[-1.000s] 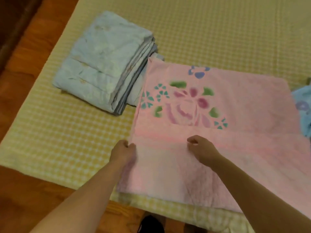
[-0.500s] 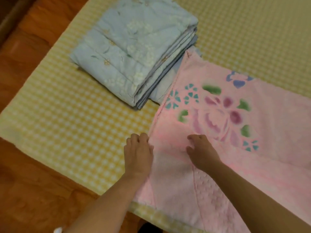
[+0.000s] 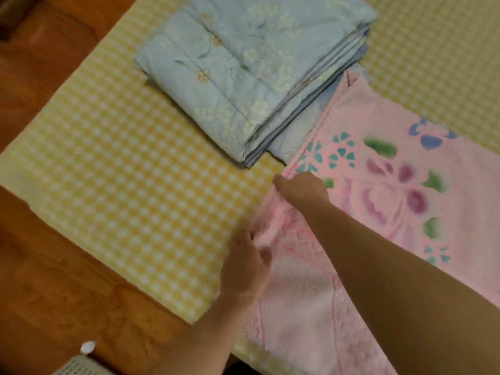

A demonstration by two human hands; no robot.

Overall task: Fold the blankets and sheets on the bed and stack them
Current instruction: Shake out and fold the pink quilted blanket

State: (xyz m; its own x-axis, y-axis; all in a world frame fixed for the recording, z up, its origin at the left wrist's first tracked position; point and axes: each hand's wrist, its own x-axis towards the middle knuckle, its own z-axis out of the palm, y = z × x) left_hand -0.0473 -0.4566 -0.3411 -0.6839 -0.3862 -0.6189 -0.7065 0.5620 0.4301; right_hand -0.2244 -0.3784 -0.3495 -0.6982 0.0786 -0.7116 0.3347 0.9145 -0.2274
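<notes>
Already a folded blue floral quilt (image 3: 243, 74) lies at upper centre of the checked bed (image 3: 130, 190), while the left hand (image 3: 244, 269) and right hand (image 3: 301, 188) pinch the left edge of the pink flowered blanket (image 3: 392, 201), only partly folded and unstacked.
</notes>
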